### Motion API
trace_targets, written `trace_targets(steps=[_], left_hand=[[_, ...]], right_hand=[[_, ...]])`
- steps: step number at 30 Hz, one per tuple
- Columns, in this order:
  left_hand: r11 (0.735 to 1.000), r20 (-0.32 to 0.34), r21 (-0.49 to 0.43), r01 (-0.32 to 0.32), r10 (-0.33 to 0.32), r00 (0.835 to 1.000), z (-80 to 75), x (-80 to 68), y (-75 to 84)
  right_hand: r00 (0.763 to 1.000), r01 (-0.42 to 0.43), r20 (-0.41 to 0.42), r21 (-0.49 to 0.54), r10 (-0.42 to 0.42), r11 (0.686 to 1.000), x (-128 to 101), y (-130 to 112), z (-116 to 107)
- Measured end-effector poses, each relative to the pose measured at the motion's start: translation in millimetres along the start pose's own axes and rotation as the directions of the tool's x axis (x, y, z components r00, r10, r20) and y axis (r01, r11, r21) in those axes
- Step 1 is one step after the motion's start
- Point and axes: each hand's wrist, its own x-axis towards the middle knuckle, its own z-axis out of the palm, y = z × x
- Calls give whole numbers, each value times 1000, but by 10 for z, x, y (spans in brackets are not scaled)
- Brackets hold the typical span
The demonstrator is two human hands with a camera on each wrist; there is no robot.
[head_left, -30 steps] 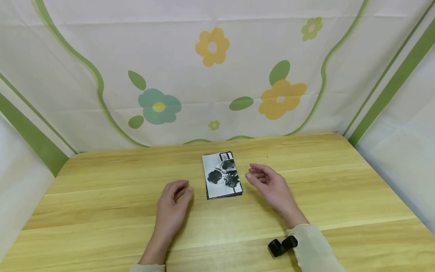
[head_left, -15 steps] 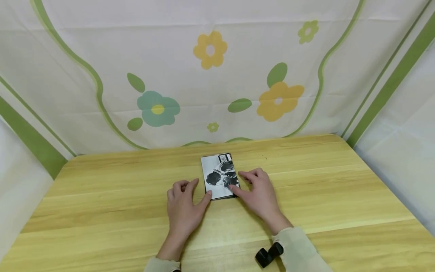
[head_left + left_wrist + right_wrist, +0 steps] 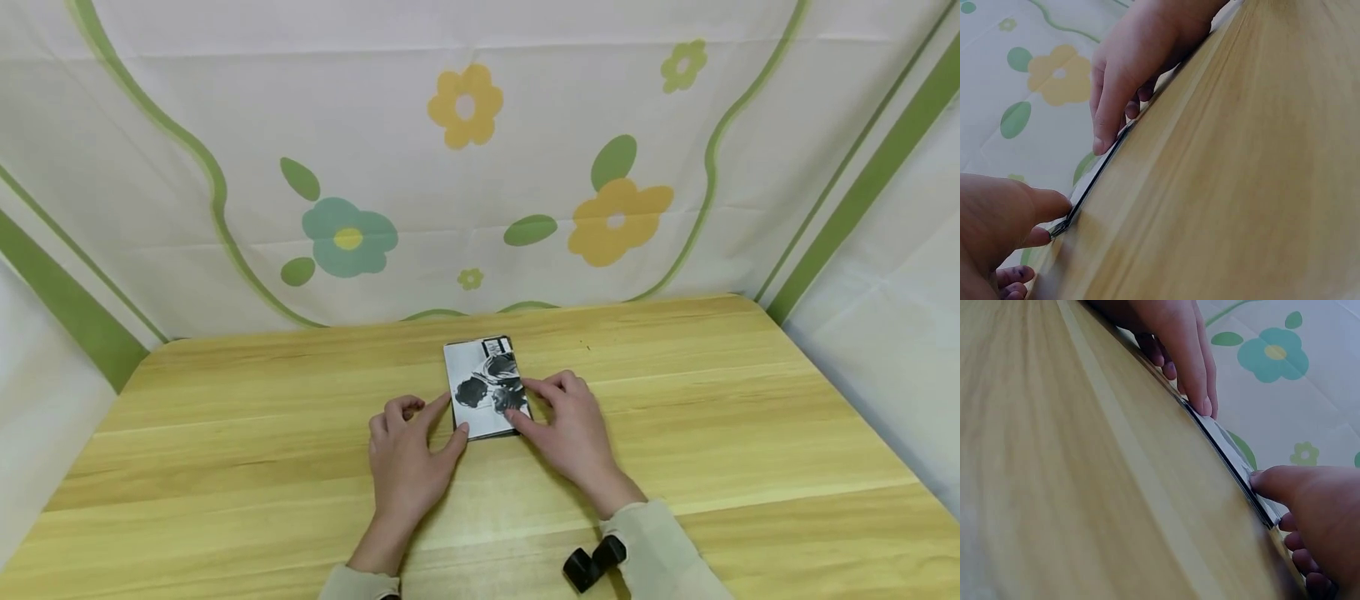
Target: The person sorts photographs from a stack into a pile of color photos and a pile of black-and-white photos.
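Note:
A thin stack of picture cards (image 3: 476, 404) lies flat on the wooden table, its top card printed in black and white with two figures. My left hand (image 3: 408, 462) grips the stack's left side, thumb on the near left corner and index finger at the left edge. Opposite it, my right hand (image 3: 573, 433) has its thumb on top of the card and its index finger against the right edge. In the left wrist view the stack (image 3: 1094, 184) shows edge-on between both hands, low against the table. The right wrist view shows its dark layered near edge (image 3: 1225, 459).
The wooden table (image 3: 247, 467) reaches back to a white cloth (image 3: 540, 92) printed with flowers and green leaves. More cloth hangs at the left and right sides. A black device (image 3: 592, 562) sits by the right sleeve cuff.
Both hands have come in from either side of the stack and taken hold of its edges. Over the last half second the index fingers have closed against the sides.

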Motion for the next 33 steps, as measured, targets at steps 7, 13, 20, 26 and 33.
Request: trace_targets(steps=[7,13,20,26,33], left_hand=[[1000,-4,-1,0,0,1000,-8,3,-15],[1000,-6,-20,-7,7,1000,-23,9,-1],[997,19,-82,5,-3,1000,-43,26,-17],[991,19,-134,2,1,1000,-17,31,-30],[981,50,-193,2,7,999,-7,41,3]], right_hand=[[1000,16,-9,4,-16,1000,1,-34,-6],[1000,11,-16,19,-11,1000,-4,-53,-1],[999,-25,-27,75,27,997,-17,-65,25],[998,-43,-35,120,47,992,-11,-46,23],[995,-88,-29,265,99,960,-45,-35,16]])
